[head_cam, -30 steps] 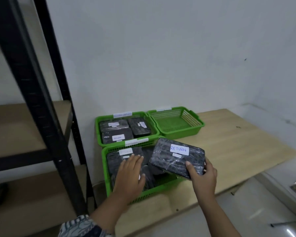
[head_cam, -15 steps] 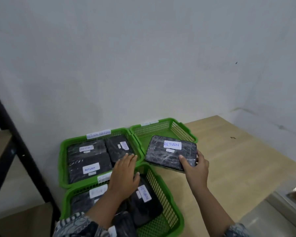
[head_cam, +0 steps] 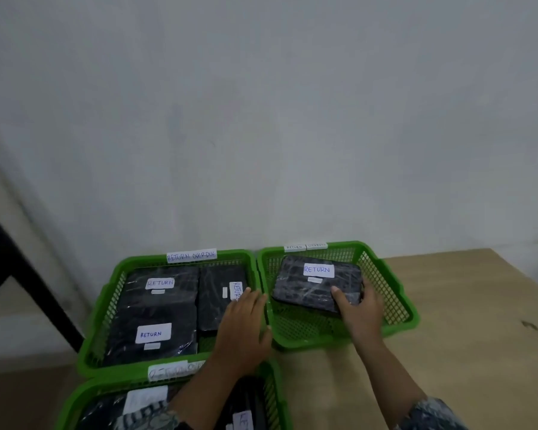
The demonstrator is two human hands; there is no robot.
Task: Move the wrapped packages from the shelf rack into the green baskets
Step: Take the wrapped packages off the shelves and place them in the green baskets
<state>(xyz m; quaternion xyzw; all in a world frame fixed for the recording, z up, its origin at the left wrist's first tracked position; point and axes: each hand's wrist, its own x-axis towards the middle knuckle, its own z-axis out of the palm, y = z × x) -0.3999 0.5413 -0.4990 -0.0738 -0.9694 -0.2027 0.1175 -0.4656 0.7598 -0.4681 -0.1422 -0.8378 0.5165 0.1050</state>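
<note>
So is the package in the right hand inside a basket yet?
Inside: the package is within the far-right basket, right hand gripping its near corner.

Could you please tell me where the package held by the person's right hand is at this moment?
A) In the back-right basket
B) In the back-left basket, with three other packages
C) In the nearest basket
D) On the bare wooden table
A: the right hand grips the package labelled RETURN, and the package sits within the mesh walls of the back-right basket, with no other package visible in it.
</note>
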